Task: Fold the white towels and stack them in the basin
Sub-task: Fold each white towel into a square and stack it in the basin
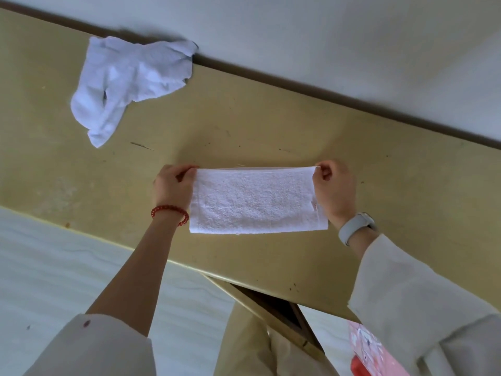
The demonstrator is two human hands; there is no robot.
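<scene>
While both hands, left (173,185) and right (334,189), pinch the half-folded towel's (256,202) far corners, another (130,82) lies crumpled beyond the fingertips; no basin in sight.

Two white towels are counted on one yellowish table (271,126): one folded towel (254,202) near the centre, and one crumpled towel (127,82) at about ten o'clock from it. Two hands are seen, a left hand (173,185) at nine o'clock of the folded towel and a right hand (334,189) at three o'clock. One red bead bracelet (170,211) and one pale wristband (356,226) are counted, and one pink object (371,351) at five o'clock.
</scene>
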